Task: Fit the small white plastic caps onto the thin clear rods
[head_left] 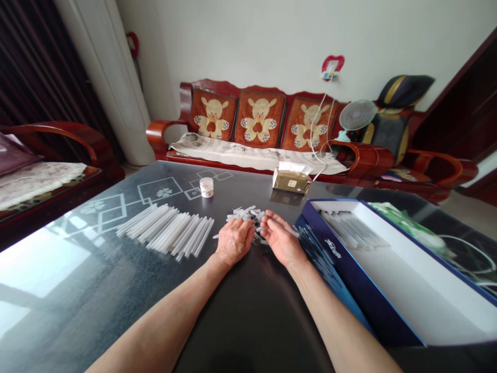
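Note:
My left hand point(234, 241) is closed, its fingertips pinched together at the near side of a pile of small white and grey pen caps point(245, 213). What those fingers hold is hidden. My right hand point(285, 242) is turned partly palm up just beside it, with a slim pen point(280, 226) lying across the fingers and pointing right. Left of my hands, many translucent white pen barrels point(166, 231) lie side by side in a slanting row. Dark thin pen refills point(316, 254) rest on a blue surface right of my right hand.
A blue-edged white box point(411, 280) stands at the right, with a row of pens point(355, 229) inside its far end. Beyond it lies a green and white plastic bag point(411, 228). A small white jar point(206, 187) and a tissue box point(291, 180) stand toward the table's far edge.

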`<action>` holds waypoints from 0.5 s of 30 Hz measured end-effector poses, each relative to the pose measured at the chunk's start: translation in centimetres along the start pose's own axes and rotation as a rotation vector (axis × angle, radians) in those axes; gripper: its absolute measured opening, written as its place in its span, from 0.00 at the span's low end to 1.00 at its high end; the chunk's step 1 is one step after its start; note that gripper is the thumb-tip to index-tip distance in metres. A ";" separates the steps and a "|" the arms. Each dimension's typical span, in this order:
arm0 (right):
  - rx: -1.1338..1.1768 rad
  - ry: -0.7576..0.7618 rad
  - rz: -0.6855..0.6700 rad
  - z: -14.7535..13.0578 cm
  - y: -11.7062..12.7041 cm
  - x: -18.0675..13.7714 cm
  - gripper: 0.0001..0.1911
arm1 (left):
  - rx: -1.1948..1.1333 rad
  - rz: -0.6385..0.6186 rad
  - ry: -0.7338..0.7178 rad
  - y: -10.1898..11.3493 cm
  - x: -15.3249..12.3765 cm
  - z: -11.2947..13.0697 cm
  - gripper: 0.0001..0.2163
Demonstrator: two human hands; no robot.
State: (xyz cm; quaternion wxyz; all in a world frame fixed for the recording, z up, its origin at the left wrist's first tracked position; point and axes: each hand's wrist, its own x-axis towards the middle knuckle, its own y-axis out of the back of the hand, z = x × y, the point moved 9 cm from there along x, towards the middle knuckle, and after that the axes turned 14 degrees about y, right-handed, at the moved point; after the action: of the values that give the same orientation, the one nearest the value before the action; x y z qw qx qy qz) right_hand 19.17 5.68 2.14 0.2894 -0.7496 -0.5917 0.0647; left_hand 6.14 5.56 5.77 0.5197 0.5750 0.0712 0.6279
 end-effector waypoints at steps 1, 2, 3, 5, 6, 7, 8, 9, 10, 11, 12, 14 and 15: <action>-0.004 0.016 0.015 -0.1 0.2 0.2 0.18 | -0.004 -0.006 0.002 -0.1 0.0 0.0 0.12; -0.016 0.032 0.024 -0.1 0.3 0.3 0.17 | -0.007 -0.013 0.003 -0.1 0.0 0.0 0.12; -0.034 0.046 0.027 -0.1 0.3 0.4 0.17 | -0.010 -0.018 0.004 -0.2 0.1 -0.1 0.12; -0.088 0.070 0.037 0.0 0.4 0.6 0.18 | -0.016 -0.020 0.001 -0.1 0.1 0.0 0.12; -0.117 0.079 0.047 0.1 0.5 0.6 0.18 | -0.020 -0.017 -0.002 -0.1 0.0 0.0 0.12; -0.142 0.089 0.064 0.1 0.7 0.6 0.18 | -0.022 -0.013 -0.004 0.0 0.0 0.0 0.12; -0.158 0.096 0.080 0.1 0.8 0.6 0.18 | -0.023 -0.009 -0.005 0.0 0.0 0.0 0.12; -0.166 0.102 0.093 0.1 0.9 0.5 0.18 | -0.021 -0.006 -0.004 0.0 0.0 0.0 0.13; -0.166 0.108 0.101 0.1 1.0 0.5 0.18 | -0.017 -0.006 0.000 0.0 0.0 -0.1 0.13; -0.164 0.114 0.105 0.0 1.0 0.5 0.18 | -0.013 -0.007 0.006 0.0 0.0 -0.1 0.14; -0.163 0.119 0.106 0.0 1.1 0.5 0.18 | -0.011 -0.009 0.013 0.0 0.0 -0.2 0.14; -0.172 0.129 0.097 0.0 1.0 0.5 0.17 | -0.015 -0.014 0.022 0.0 0.0 -0.2 0.14; -0.180 0.132 0.090 0.0 1.0 0.5 0.17 | -0.020 -0.016 0.022 0.0 0.0 -0.2 0.14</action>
State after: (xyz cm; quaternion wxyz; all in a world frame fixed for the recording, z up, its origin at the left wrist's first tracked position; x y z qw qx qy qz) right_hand 20.14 5.99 1.72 0.2559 -0.8009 -0.5408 -0.0254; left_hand 5.97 5.64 5.72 0.5295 0.5623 0.0752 0.6306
